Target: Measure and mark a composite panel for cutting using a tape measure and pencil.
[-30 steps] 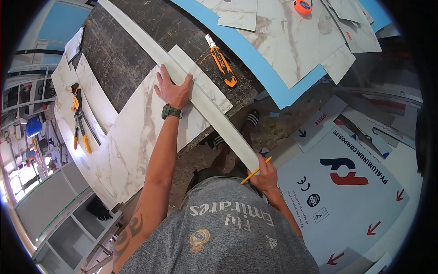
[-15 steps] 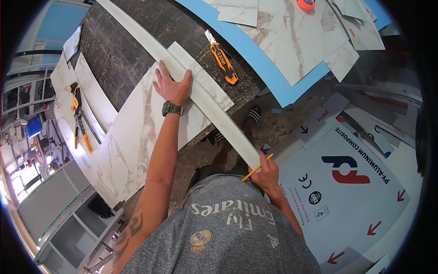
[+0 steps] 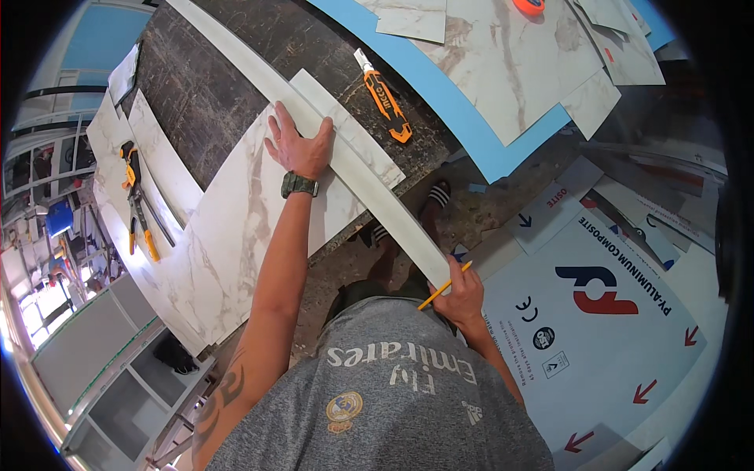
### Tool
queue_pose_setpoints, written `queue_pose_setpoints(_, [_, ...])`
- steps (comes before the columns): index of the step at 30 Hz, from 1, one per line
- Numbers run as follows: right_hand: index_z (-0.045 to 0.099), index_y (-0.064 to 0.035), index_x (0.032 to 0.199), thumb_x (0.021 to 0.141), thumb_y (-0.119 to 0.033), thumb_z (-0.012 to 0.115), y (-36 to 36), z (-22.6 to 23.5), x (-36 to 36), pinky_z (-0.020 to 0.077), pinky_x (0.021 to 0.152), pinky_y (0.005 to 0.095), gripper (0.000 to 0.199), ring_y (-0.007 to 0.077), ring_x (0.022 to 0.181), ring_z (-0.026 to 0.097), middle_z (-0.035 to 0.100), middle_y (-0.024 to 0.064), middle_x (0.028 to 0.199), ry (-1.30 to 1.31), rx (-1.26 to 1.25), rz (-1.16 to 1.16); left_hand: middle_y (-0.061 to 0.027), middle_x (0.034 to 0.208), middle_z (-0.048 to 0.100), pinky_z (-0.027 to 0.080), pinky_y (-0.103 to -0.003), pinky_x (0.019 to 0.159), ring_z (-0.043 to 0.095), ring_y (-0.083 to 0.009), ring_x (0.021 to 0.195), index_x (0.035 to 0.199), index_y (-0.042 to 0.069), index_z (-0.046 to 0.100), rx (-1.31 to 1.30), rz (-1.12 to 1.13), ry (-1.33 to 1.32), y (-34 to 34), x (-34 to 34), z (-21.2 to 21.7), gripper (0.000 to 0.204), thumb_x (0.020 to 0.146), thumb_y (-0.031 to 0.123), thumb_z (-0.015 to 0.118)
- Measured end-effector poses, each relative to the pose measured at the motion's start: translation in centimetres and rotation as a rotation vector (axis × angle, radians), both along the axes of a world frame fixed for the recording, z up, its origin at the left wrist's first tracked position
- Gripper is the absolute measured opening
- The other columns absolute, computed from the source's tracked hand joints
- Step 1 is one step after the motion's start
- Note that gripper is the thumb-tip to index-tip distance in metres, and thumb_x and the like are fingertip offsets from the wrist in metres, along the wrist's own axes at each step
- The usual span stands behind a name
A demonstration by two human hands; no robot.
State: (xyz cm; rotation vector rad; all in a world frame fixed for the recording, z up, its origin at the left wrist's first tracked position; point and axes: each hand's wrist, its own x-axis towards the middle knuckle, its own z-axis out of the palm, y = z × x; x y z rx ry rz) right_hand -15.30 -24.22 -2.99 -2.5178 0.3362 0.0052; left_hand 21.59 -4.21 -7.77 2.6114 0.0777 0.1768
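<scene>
Spreading its fingers, your left hand (image 3: pixel 305 154) touches a long white bar (image 3: pixel 397 222). Your right hand (image 3: pixel 459 298) clamps its end and a yellow pencil (image 3: pixel 441 290).

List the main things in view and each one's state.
Long white bar: overhanging dark scuffed table
Left hand: open, spread over bar's edge
Slim yellow pencil: held in right hand
Right hand: closed, at bar's near end
Orange and black utility knife: lying unheld
Black, orange-handled tool: unheld
</scene>
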Motion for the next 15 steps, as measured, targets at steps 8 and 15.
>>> queue_pose_setpoints(8, [0.059, -0.0021, 0.135, 0.078, -0.032, 0.086, 1.5, 0.1, 2.7, 0.0531, 0.056, 0.0407, 0.070, 0.0319, 0.065, 0.065, 0.068, 0.0177, 0.087, 0.107, -0.046, -0.052, -0.0183, 0.163, 0.040, 0.010, -0.059, 0.126, 0.030, -0.0369, 0.154, 0.163, 0.006, 0.026, 0.015, -0.019, -0.038, 0.4, 0.0, -0.7, 0.108, 0.080, 0.059, 0.072])
queue_pose_setpoints(15, [0.060, -0.0035, 0.134, 0.078, -0.030, 0.085, 1.5, -0.5, 2.4, 0.0521, 0.052, 0.0403, 0.067, 0.0308, 0.057, 0.064, 0.067, 0.0161, 0.082, 0.057, -0.072, -0.042, -0.0164, 0.162, 0.041, 0.010, -0.059, 0.126, 0.030, -0.0360, 0.154, 0.163, 0.007, 0.027, 0.002, -0.017, -0.022, 0.2, 0.1, -0.5, 0.109, 0.079, 0.059, 0.073])
